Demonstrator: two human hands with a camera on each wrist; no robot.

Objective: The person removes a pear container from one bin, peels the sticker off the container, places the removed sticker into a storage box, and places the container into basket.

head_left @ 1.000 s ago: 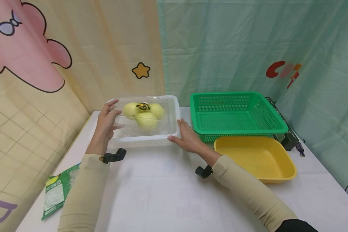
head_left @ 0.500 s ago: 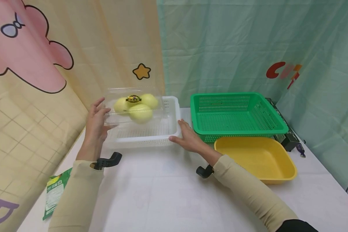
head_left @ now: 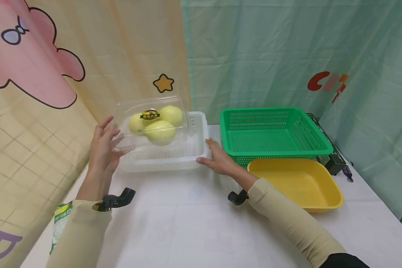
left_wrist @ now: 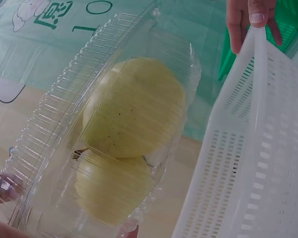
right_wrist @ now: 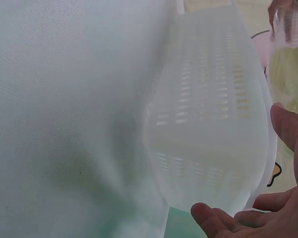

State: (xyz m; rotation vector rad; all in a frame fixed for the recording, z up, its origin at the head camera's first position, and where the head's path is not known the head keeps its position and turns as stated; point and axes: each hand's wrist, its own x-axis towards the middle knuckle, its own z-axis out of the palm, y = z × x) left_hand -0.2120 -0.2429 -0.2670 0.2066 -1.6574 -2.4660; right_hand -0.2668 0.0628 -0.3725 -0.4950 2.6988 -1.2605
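A: Cartoon curtains behind a white table (head_left: 194,223). Head view: left hand (head_left: 104,147) grips the clear box (head_left: 150,119) of yellow fruit, now raised above the white basket (head_left: 197,156); a second ago it lay inside. Lifting out, I'd judge.

B: Right hand (head_left: 219,160)?

A: Unchanged, flat against the basket's side, fingers straight. Green basket (head_left: 274,130) and yellow tray (head_left: 294,182) just beside.

B: Left wrist view?

A: Box (left_wrist: 114,144) tilted, clear of the basket (left_wrist: 258,163).

B: Right wrist?

A: Palm (right_wrist: 283,198) open at the basket (right_wrist: 213,124) wall.
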